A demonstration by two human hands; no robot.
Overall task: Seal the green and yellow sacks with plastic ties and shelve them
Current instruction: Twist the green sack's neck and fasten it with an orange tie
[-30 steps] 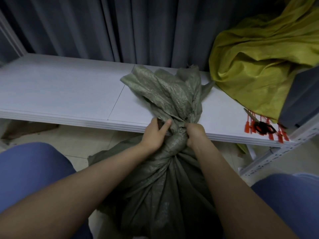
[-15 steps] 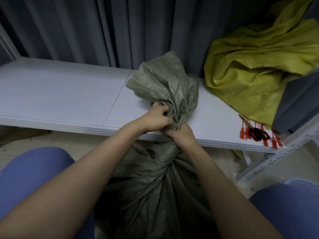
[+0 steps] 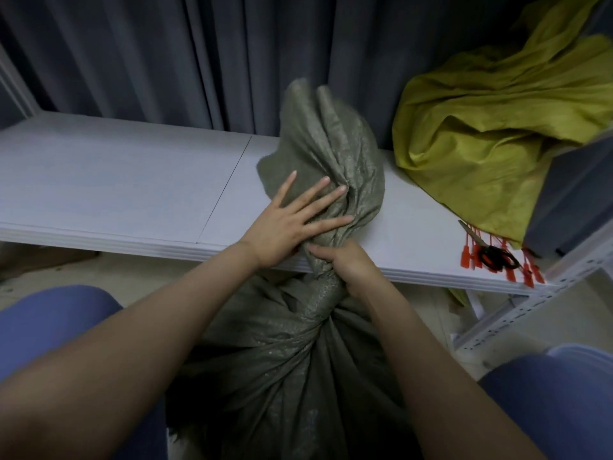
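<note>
- The left hand (image 3: 288, 227) lies flat and open, palm down, with its fingers (image 3: 326, 197) spread and stretched forward and to the right.
- The left forearm is bare and runs from the lower left corner up to the wrist, which is nearly straight.
- The right hand (image 3: 345, 265) is closed in a fist, knuckles up, with the thumb pointing left toward the left hand's wrist.
- The right forearm is bare too and rises from the lower right, slanting inward to the fist.
- The two hands sit just beside each other, the left a little farther forward than the right.
- Both knees, clad in blue, show at the lower corners outside the arms.
</note>
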